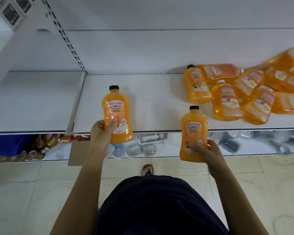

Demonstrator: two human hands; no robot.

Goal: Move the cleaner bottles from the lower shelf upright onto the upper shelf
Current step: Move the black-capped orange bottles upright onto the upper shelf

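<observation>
Holding one orange cleaner bottle (116, 107) low on its body, the left hand (100, 133) curls thumb and fingers round it. The right hand (209, 153) grips a second bottle (193, 129) likewise, both over the near edge of the white shelf (151, 99). Caps point far, probably so each bottle can be stood upright; the other bottles (244, 92) lie heaped at the shelf's far right.

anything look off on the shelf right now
Yes: in the heap at the right end of the shelf, bottles lie on their sides, overlapping, none upright. The left bottle in the left hand and right bottle in the right hand look intact.
</observation>
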